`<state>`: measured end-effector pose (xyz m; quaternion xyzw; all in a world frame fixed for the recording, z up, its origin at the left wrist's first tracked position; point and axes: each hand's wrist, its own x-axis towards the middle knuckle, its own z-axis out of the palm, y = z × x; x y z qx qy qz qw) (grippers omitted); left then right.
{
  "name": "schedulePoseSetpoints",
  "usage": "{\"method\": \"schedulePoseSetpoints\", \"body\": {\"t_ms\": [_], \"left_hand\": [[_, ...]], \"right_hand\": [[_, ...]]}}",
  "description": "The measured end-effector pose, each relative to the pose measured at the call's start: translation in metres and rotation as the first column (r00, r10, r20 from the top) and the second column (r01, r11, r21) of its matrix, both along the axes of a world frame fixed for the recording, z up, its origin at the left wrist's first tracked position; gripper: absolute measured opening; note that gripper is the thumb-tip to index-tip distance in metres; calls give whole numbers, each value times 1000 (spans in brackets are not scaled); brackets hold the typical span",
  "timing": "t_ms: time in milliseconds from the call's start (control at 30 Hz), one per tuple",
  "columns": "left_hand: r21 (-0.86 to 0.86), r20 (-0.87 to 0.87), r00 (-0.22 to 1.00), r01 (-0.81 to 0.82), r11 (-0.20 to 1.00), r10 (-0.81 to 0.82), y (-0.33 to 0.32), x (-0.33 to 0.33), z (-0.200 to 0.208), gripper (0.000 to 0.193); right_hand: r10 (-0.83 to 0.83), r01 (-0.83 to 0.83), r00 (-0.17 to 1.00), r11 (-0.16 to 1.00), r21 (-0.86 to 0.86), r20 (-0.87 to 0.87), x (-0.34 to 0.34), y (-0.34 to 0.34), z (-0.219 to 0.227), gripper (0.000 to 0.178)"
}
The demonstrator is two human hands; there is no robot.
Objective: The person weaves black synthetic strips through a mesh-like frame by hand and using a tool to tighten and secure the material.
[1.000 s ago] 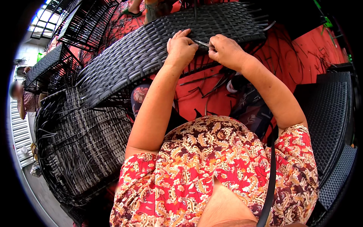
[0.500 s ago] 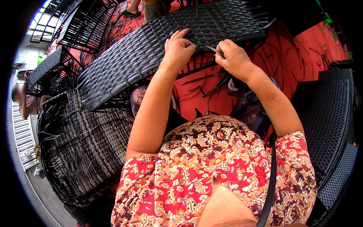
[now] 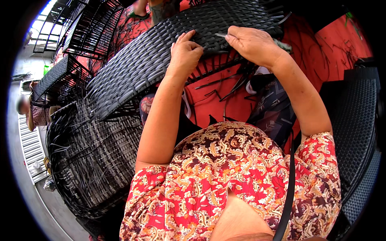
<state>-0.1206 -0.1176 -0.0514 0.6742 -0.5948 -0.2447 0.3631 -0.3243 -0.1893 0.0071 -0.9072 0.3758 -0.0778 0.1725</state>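
A long, dark grey wicker panel [image 3: 136,60], woven of flat plastic strips, slopes across the upper middle. At its near edge my left hand [image 3: 185,54] grips the weave, with some fingers lying on top and the thumb and forefinger bent together. My right hand [image 3: 255,44] is closed around a pointed tool [image 3: 220,35]. Its thin metal tip points left over the panel, and a greyish-green end [image 3: 283,45] sticks out behind the hand. The fist covers the tool's middle, so its exact kind is unclear.
Cut strips [image 3: 225,90] litter the red floor [image 3: 209,104]. A half-woven piece with loose strands [image 3: 96,156] lies at the left, stacked woven panels [image 3: 350,128] at the right. Black frames [image 3: 94,30] stand at the upper left; a person [image 3: 36,114] is at the far left.
My right hand has moved up and rightward over the panel with the tool, turning so that its back shows more. My left hand has shifted slightly left and keeps its place at the edge.
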Motion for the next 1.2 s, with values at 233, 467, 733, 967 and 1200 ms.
{"method": "schedulePoseSetpoints", "body": {"t_ms": [233, 467, 733, 967, 1200], "left_hand": [[-7, 9, 1000, 0, 1000, 0, 2, -2, 4, 22], [-8, -3, 1000, -14, 1000, 14, 2, -5, 3, 23], [-8, 5, 1000, -22, 1000, 22, 1, -4, 1, 25], [-4, -31, 999, -31, 1000, 31, 0, -4, 1, 23], [-6, -162, 986, -48, 999, 46, -5, -2, -6, 21]], "right_hand": [[110, -167, 969, 952, -258, -221, 15, 1, 1, 23], [114, -198, 951, 939, -280, -289, 23, 5, 5, 26], [53, -156, 923, 957, -243, -382, 30, 3, 7, 28], [82, -155, 943, 966, -208, -322, 32, 7, 4, 30], [-19, 19, 1000, 1000, -20, 20, 16, 3, -28, 31]]}}
